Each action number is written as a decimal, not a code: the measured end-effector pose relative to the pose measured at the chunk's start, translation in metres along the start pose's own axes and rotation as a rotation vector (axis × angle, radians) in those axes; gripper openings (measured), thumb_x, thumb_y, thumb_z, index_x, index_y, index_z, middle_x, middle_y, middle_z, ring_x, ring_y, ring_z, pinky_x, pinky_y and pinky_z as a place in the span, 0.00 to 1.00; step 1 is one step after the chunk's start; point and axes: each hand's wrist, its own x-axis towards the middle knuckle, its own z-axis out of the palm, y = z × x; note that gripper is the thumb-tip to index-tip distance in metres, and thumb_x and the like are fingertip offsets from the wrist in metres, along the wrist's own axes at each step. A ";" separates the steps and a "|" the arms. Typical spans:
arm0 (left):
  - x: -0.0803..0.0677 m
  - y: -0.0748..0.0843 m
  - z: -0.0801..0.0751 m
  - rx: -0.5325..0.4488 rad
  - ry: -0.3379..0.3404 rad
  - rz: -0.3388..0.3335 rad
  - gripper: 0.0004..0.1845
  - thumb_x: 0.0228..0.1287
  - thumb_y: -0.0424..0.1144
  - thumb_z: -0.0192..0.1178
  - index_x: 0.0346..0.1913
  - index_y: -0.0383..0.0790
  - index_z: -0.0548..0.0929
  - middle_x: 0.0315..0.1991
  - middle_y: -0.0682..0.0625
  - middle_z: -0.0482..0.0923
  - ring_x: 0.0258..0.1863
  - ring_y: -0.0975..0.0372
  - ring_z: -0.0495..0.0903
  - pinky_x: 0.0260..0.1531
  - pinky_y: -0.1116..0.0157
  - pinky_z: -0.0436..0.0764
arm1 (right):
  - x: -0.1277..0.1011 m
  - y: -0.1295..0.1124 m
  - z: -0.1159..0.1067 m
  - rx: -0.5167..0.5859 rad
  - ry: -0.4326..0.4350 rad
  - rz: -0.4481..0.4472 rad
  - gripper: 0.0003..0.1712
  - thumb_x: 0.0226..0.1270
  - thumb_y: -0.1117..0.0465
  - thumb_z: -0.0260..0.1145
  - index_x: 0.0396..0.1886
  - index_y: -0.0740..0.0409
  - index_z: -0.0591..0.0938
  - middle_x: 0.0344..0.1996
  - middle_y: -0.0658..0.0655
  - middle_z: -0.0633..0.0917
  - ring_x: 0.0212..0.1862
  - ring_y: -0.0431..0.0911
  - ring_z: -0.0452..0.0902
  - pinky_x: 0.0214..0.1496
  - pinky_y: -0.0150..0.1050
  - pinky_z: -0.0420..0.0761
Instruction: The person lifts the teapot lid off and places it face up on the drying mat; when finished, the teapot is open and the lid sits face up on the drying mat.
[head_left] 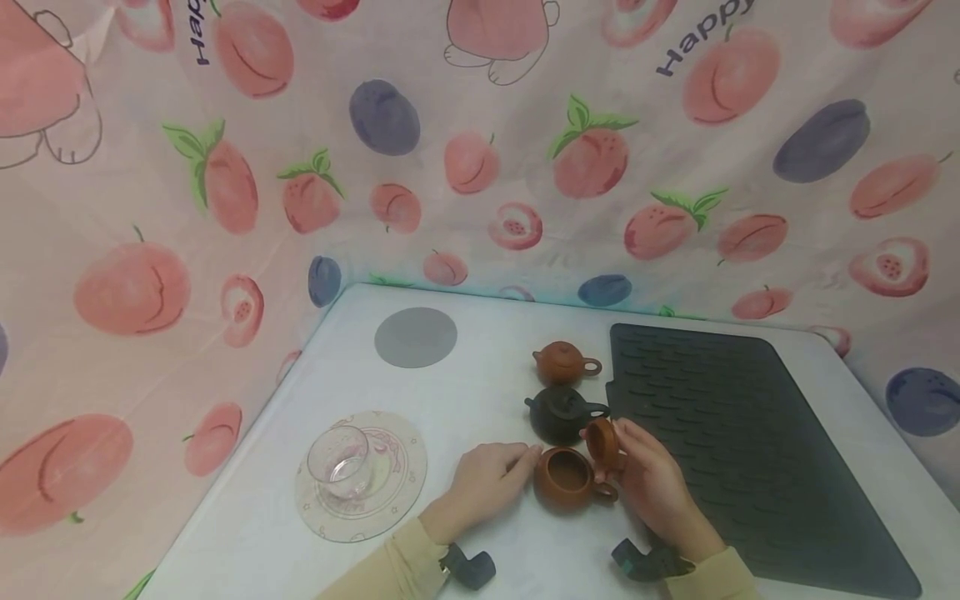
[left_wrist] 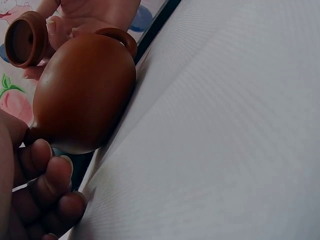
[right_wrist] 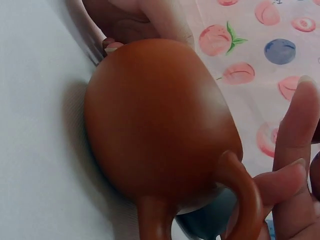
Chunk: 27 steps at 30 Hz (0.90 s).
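A reddish-brown clay teapot (head_left: 555, 497) stands without its lid on the white table, its round opening facing up. At its spout, my left hand (head_left: 487, 483) pinches with thumb and forefinger; the left wrist view shows the spout (left_wrist: 31, 136) between them, the other fingers curled. Just above the pot's right side, my right hand (head_left: 654, 479) holds the brown lid (head_left: 602, 442) tipped on edge, its hollow underside turned left. Below that hand, the loop handle (right_wrist: 247, 200) points right. A black teapot (head_left: 553, 425) sits right behind the open pot.
Farther back stands a smaller brown teapot (head_left: 560, 365) with its lid on. On the right lies a dark ridged mat (head_left: 735, 433). At left, a clear glass cup (head_left: 337, 462) stands on a patterned plate (head_left: 408, 483). A grey disc (head_left: 416, 337) lies behind; fruit-print cloth (head_left: 480, 108) surrounds the table.
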 end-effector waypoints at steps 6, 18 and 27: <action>0.000 0.000 0.000 -0.006 -0.005 -0.007 0.27 0.82 0.59 0.42 0.21 0.55 0.71 0.16 0.64 0.65 0.19 0.70 0.65 0.22 0.69 0.63 | -0.001 0.000 -0.004 0.106 -0.061 -0.019 0.19 0.88 0.57 0.39 0.50 0.52 0.79 0.52 0.54 0.87 0.35 0.44 0.80 0.42 0.37 0.80; 0.000 -0.001 0.001 -0.005 -0.012 -0.015 0.27 0.82 0.60 0.41 0.22 0.55 0.71 0.16 0.63 0.66 0.19 0.69 0.66 0.23 0.68 0.64 | -0.001 -0.001 -0.004 0.210 -0.025 -0.013 0.12 0.88 0.59 0.43 0.52 0.52 0.75 0.54 0.53 0.85 0.46 0.44 0.81 0.41 0.36 0.79; 0.000 0.000 -0.001 0.005 0.001 -0.008 0.28 0.82 0.60 0.41 0.21 0.54 0.70 0.16 0.63 0.65 0.19 0.69 0.67 0.23 0.68 0.64 | 0.001 -0.001 -0.006 0.163 0.032 0.010 0.19 0.87 0.53 0.46 0.63 0.53 0.77 0.57 0.54 0.84 0.50 0.45 0.78 0.42 0.36 0.78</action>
